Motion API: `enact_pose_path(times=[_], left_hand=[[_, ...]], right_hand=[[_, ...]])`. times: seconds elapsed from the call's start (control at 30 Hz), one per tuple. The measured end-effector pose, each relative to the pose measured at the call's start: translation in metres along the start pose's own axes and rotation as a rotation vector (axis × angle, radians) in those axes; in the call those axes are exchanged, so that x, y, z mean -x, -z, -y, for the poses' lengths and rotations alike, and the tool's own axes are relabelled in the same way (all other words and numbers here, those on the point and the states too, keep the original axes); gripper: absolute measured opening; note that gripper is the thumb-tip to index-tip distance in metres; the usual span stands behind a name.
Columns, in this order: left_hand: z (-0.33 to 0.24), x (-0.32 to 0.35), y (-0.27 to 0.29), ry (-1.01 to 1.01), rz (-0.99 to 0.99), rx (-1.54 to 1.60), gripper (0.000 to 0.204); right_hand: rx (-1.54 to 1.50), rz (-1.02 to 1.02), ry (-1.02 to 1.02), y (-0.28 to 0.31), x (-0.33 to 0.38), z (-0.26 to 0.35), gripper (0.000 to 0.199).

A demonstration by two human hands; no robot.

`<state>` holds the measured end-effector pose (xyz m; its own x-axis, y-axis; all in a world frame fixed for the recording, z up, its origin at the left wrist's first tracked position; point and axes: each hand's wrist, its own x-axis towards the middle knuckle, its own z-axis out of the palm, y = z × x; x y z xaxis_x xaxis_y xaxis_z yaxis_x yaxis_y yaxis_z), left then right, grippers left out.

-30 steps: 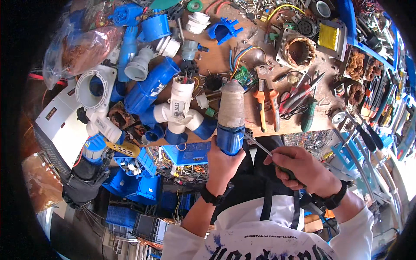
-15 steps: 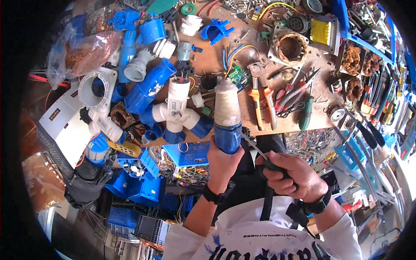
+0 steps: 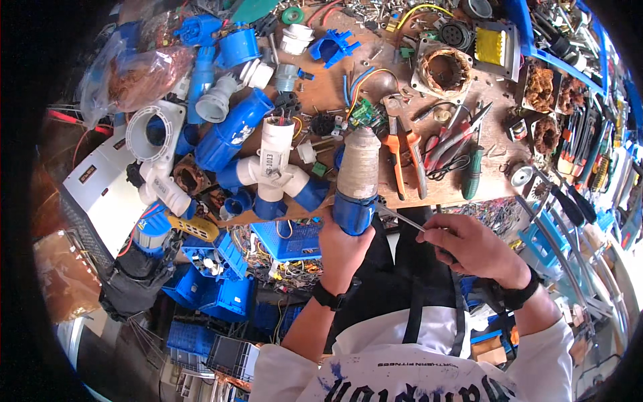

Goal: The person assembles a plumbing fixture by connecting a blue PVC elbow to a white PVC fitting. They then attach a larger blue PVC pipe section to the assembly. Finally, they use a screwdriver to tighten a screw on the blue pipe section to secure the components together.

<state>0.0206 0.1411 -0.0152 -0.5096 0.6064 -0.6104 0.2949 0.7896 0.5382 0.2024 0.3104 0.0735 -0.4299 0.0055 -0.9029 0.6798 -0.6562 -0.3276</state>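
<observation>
My left hand point(image 3: 341, 251) is wrapped around the blue lower end of an industrial connector point(image 3: 359, 167), whose dirty cream, ribbed body tapers upward over the table's front edge. In my right hand point(image 3: 472, 246) is a screwdriver point(image 3: 404, 220); the fingers close over its handle, and the metal shaft points left. Its tip lies near the right side of the blue part; I cannot tell whether they touch. Just beyond, orange-handled pliers point(image 3: 402, 157) rest on the bench. A white and blue three-way connector point(image 3: 273, 164) lies left of the one I hold.
Red-handled pliers point(image 3: 447, 151) and a green-handled screwdriver point(image 3: 472, 173) lie right of the orange pliers. Several blue and grey connector parts crowd the wooden bench point(image 3: 321, 87) at left. A square flanged housing point(image 3: 442, 70) stands at the back. Below the edge are blue crates point(image 3: 288, 241) and tangled wires.
My right hand has moved right and slightly up with the screwdriver, drawing it away from the connector. The connector's narrow end has shifted a little right in my left hand.
</observation>
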Motion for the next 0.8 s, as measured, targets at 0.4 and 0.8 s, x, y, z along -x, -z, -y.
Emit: enact_pose_path(times=[0.4, 0.8], left_hand=[[-0.039, 0.02, 0.063, -0.037, -0.002, 0.114, 0.056], [-0.048, 0.089, 0.132, 0.008, 0.331, 0.257, 0.066]], right_hand=[[0.497, -0.5, 0.457, -0.018, 0.07, 0.038, 0.04], [-0.448, -0.407, 0.605, 0.001, -0.038, -0.075, 0.079]])
